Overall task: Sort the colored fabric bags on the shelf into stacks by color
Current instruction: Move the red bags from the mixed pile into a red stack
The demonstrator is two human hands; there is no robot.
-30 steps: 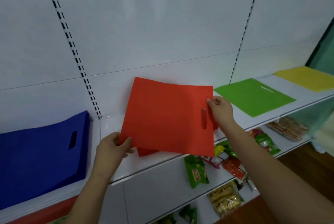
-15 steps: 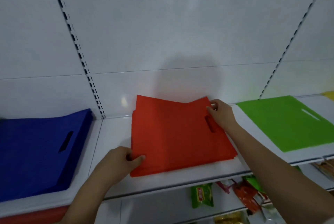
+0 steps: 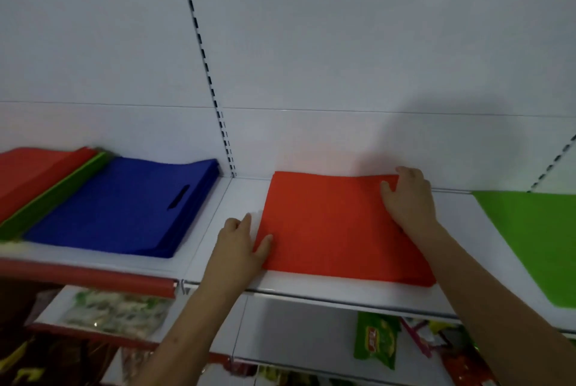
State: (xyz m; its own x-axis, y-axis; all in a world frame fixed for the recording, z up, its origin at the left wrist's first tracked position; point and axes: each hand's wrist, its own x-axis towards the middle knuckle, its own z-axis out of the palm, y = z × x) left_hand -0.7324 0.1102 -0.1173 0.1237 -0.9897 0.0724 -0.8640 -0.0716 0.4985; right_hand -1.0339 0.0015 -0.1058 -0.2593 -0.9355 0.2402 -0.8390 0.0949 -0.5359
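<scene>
On the shelf (image 3: 358,292), both hands apparently press the red stack (image 3: 327,229) flat.

Both bare forearms reached forward and up from the lower edge. The left hand (image 3: 240,242) lay flat, fingers straight. The right hand (image 3: 408,198) lay palm-down, fingers spread.

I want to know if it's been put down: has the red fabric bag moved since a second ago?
Yes. The red fabric bag went down from mid-air onto the white shelf.
</scene>
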